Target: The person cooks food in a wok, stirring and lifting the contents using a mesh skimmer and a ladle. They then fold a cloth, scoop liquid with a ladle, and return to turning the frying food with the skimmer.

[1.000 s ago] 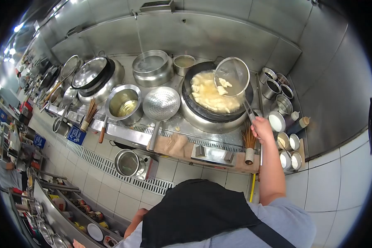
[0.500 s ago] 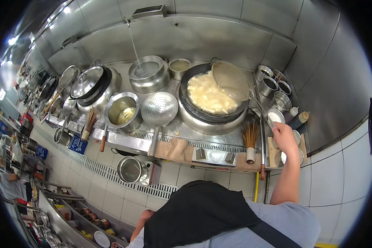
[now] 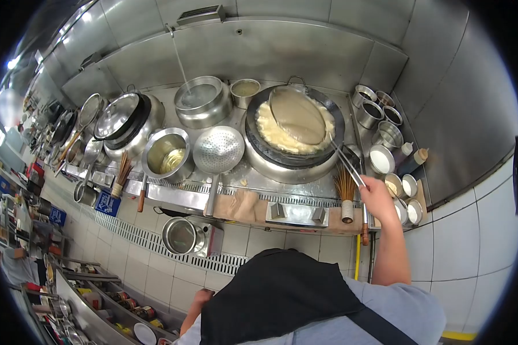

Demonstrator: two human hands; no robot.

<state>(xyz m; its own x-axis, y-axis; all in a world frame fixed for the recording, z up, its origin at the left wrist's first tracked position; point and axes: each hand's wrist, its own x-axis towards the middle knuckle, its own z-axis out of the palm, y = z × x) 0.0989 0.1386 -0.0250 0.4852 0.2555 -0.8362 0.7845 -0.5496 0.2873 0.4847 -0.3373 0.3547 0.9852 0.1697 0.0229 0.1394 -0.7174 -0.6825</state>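
My right hand is closed round the long handle of a round mesh strainer. The strainer's head is over the large black wok, blurred by motion. Pale pieces of food in bubbling oil fill the wok around and below the mesh. My left hand is low by my left side, partly hidden by the black apron; what it holds, if anything, cannot be made out.
Left of the wok lie a perforated ladle and a pot of yellowish oil. Water runs into a steel pot. A bamboo brush stands at the front edge. Seasoning containers line the right. A person's sleeve shows far left.
My right hand first moved right and down, then back left. The strainer has swung from the wok's right side, tipping, to over its middle.
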